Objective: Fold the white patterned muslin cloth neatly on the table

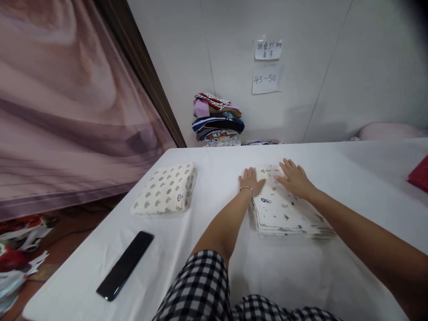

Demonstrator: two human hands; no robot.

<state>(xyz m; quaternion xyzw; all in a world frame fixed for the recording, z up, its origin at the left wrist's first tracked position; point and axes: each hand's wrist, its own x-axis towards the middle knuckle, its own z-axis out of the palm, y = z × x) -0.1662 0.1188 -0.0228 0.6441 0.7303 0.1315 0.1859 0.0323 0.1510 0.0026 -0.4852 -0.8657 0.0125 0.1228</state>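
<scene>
A white cloth with small dark prints (281, 209) lies folded in several layers on the white table (214, 178), right of the middle. My left hand (251, 180) rests flat at its far left corner, fingers spread, with a bracelet on the wrist. On the cloth's far right part lies my right hand (296, 178), palm down and fingers apart. My right forearm hides some of the cloth's right side. To the left sits a second folded cloth (163, 189), cream with grey mushroom-like prints.
A black phone (125, 266) lies at the table's near left. Behind the far edge rises a stack of folded fabrics (219, 120) against the wall. A pink curtain (73, 102) hangs at left. Something red (419, 176) is at the right edge.
</scene>
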